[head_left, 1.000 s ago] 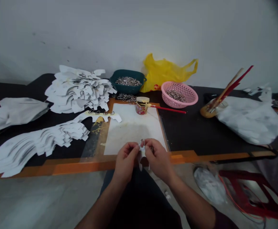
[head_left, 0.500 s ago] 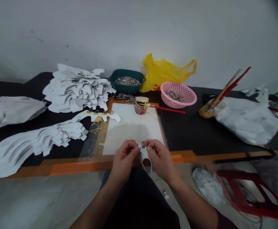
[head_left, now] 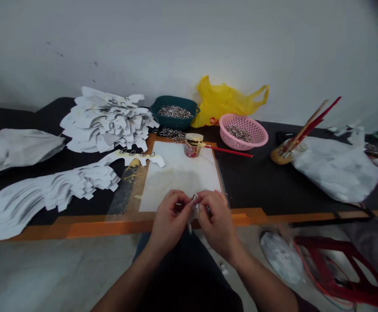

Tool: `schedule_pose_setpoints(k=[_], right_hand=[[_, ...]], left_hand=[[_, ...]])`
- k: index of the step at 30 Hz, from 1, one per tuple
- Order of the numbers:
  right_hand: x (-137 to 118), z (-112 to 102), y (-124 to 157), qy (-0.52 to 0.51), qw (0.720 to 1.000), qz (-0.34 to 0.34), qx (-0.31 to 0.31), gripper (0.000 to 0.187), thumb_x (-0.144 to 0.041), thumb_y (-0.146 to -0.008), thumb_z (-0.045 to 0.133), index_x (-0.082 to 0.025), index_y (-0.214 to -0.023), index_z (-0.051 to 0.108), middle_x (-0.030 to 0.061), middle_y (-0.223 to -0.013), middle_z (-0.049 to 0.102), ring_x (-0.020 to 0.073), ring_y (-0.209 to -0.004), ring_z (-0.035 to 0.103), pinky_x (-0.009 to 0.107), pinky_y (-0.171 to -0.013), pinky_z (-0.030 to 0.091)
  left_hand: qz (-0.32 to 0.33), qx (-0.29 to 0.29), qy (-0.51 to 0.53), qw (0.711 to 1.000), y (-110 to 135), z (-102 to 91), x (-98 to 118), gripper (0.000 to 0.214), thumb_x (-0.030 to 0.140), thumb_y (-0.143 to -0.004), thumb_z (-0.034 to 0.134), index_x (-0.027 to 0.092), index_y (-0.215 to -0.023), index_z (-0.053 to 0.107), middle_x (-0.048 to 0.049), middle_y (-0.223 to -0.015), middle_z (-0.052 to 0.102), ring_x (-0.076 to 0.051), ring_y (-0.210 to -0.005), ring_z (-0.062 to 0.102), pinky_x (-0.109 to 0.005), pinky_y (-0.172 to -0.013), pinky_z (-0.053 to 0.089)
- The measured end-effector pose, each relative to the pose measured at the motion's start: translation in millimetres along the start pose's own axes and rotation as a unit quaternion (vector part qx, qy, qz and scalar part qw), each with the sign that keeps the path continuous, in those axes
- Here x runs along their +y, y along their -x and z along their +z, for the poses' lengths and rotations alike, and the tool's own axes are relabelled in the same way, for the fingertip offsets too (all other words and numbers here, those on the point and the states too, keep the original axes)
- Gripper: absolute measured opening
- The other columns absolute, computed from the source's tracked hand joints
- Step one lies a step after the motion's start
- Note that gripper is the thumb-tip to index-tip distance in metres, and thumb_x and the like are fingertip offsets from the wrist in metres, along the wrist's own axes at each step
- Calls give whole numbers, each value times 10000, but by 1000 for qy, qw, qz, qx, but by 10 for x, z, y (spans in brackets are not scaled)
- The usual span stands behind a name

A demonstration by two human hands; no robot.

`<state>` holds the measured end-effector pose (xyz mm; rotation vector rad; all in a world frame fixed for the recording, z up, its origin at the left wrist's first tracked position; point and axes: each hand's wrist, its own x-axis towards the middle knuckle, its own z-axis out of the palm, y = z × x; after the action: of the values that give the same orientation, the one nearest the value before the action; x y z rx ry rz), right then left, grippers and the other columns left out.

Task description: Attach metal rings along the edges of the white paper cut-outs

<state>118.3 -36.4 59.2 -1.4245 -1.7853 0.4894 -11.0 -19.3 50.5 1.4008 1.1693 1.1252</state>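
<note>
My left hand (head_left: 169,219) and my right hand (head_left: 217,221) meet at the near edge of the table, fingers pinched together on a small white paper cut-out (head_left: 192,213) with a metal ring (head_left: 195,197) at its top. The piece hangs between my fingertips, just in front of a stained white sheet (head_left: 181,173). Behind that sheet stands a small glue pot (head_left: 193,144) with a red-handled brush (head_left: 228,150) resting across it.
Fanned stacks of white cut-outs (head_left: 106,121) (head_left: 49,190) lie at the left. A green bowl (head_left: 175,111) and pink basket (head_left: 243,129) hold metal rings, beside a yellow bag (head_left: 225,100). White plastic (head_left: 336,167) and sticks (head_left: 305,125) lie right; a red stool (head_left: 347,268) stands below.
My hands have closed in tighter around the cut-out and dropped slightly toward me; less of the paper shows between my fingers than before.
</note>
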Motion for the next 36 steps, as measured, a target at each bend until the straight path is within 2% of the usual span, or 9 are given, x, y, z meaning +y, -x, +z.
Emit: schedule_pose_setpoints(k=[5,10,14,17,21,25,31,34,36], right_hand=[[-10,8,6,21,1000,-18,2,154,-76,-753,410,-213,-770,479,12,-827,578,157,-851,536,412,-942,252],[-4,11,20,30,999,-20,2,161,-66,-748,413,-212,-772,477,18,-863,577,158,-890,536,415,-954,231],[21,-40,21,9,999,-47,-17,172,-62,-745,412,-219,-775,475,6,-837,586,163,-946,531,421,-964,218],[41,-122,7,-18,996,-81,-44,159,-70,-754,412,-223,-729,448,-8,-803,594,168,-984,522,422,-957,237],[49,-224,-26,-23,992,-105,-72,153,-79,-765,415,-223,-741,458,-6,-823,596,171,-996,518,420,-950,259],[49,-244,-46,-9,992,-103,-69,154,-79,-764,416,-222,-747,467,0,-831,597,177,-990,518,421,-939,270],[82,-190,-54,16,995,-84,-47,143,-86,-763,438,-217,-771,495,9,-834,603,185,-984,515,411,-917,278],[8,-285,-99,22,996,-74,-49,130,-88,-763,449,-211,-756,492,12,-847,599,179,-951,523,397,-890,308],[-142,-462,-150,30,995,-75,-49,128,-84,-755,457,-208,-747,488,14,-854,593,175,-931,529,385,-872,332]], left_hand=[[29,-9,-30,999,-16,-36,27,101,223,-770,528,173,-684,541,-20,-775,523,-125,-716,506,-232,-624,411],[20,5,-23,1000,9,-17,6,93,221,-772,524,173,-694,538,-20,-773,516,-127,-710,504,-235,-624,416],[28,-3,-26,999,29,-53,-7,68,216,-783,510,180,-734,541,-58,-964,521,-160,-888,509,-265,-741,426],[31,-43,-9,999,19,-113,17,62,189,-789,495,185,-742,536,-64,-1083,516,-181,-1026,482,-299,-852,397],[19,-106,38,994,2,-145,65,72,181,-805,468,185,-744,506,-39,-909,568,-157,-879,533,-278,-786,423],[7,-64,41,997,32,-90,73,65,204,-795,488,175,-737,496,-34,-843,559,-136,-764,528,-241,-673,432],[3,-10,-1,1000,77,-7,51,71,204,-786,493,171,-725,478,-21,-853,565,-111,-729,539,-224,-649,429],[1,-9,-2,1000,42,-13,193,76,203,-771,506,170,-709,478,-17,-851,577,-104,-714,544,-221,-629,431],[-11,-23,21,999,3,-30,419,89,204,-749,529,166,-686,479,-15,-830,590,-103,-704,549,-215,-611,433]])
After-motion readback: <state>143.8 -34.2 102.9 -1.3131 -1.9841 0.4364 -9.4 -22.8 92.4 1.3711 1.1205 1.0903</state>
